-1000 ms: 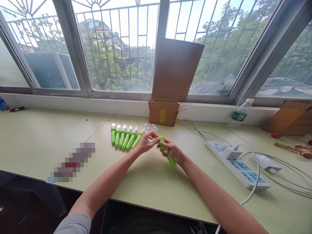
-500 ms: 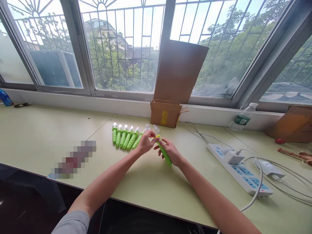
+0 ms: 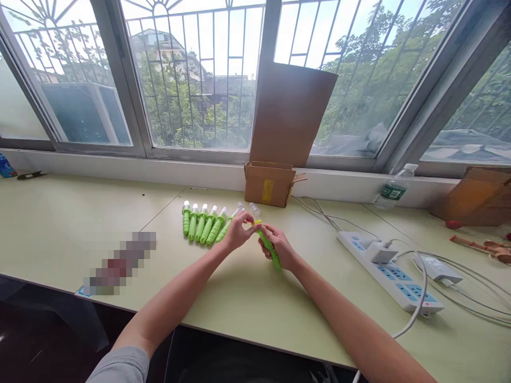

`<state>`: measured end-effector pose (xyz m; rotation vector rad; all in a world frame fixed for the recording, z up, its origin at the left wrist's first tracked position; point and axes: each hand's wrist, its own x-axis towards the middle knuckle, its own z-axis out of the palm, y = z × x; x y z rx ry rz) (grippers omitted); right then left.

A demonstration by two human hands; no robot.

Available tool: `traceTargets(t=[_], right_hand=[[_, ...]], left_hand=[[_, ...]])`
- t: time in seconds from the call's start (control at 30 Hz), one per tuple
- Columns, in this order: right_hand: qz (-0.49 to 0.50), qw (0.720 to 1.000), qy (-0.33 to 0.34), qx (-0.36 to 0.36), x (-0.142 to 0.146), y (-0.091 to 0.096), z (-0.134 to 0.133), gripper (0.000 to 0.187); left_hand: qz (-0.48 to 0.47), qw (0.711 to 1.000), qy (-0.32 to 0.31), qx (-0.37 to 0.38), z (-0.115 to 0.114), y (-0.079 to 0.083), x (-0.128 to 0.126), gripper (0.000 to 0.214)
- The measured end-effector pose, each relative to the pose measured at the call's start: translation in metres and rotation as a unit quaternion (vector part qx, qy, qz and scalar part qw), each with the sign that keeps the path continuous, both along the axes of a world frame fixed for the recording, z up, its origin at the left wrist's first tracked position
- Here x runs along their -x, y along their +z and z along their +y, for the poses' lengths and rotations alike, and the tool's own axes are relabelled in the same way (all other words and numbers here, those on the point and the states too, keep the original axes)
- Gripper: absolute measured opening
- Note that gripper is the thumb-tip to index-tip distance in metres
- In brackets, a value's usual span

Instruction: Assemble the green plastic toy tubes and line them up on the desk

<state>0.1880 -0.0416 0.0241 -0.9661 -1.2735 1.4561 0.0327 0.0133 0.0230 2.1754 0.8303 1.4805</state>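
My right hand (image 3: 279,246) grips a green pen-shaped tube (image 3: 273,257) around its middle, tilted with its lower end toward me. My left hand (image 3: 237,232) pinches the tube's upper tip, fingers closed on it. Just left of my hands lies a row of several matching green tubes with clear caps (image 3: 203,223), side by side on the pale green table (image 3: 247,298). Two loose clear caps (image 3: 254,208) lie just beyond my hands.
A small open cardboard box (image 3: 268,183) stands at the window sill, with a cardboard sheet (image 3: 293,114) leaning on the window behind it. A white power strip (image 3: 389,271) with plugs and cables lies right. A water bottle (image 3: 394,187) and another cardboard box (image 3: 477,196) sit far right.
Both hands stayed together on the green tube; the tube has shifted slightly up and away from me. The row of tubes has not moved.
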Motion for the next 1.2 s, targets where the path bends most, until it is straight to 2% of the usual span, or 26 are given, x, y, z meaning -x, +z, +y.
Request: traceTargets(t=[0.2, 0.47, 0.6, 0.77, 0.9, 1.0, 1.1, 1.2], right_hand=[[0.038, 0.998, 0.034, 0.031, -0.001, 0.002, -0.001, 0.036], [0.067, 0.995, 0.051, 0.061, -0.005, 0.003, 0.001, 0.032], [0.056, 0.995, 0.053, 0.057, -0.005, 0.003, 0.0, 0.03], [-0.002, 1.0, 0.017, 0.015, -0.004, -0.001, 0.005, 0.034], [-0.099, 0.994, -0.04, -0.03, -0.004, -0.009, 0.01, 0.039], [-0.153, 0.983, -0.048, -0.085, -0.003, -0.014, 0.01, 0.038], [-0.168, 0.975, -0.066, -0.127, -0.002, -0.016, 0.008, 0.034], [-0.145, 0.98, -0.073, -0.111, -0.003, -0.017, 0.008, 0.034]], left_hand=[[-0.027, 1.0, -0.004, 0.007, -0.002, 0.0, -0.002, 0.028], [-0.042, 0.998, -0.035, 0.033, -0.008, -0.002, -0.005, 0.036], [-0.046, 0.997, -0.044, 0.038, -0.009, -0.005, -0.007, 0.033], [-0.042, 0.999, -0.019, 0.028, -0.006, -0.009, -0.007, 0.032], [-0.054, 0.998, 0.041, 0.004, -0.002, -0.011, -0.004, 0.032], [-0.051, 0.996, 0.072, -0.011, -0.001, -0.01, -0.002, 0.033], [-0.042, 0.996, 0.074, -0.013, 0.001, -0.011, -0.001, 0.034], [-0.039, 0.996, 0.078, -0.01, 0.002, -0.012, -0.002, 0.035]])
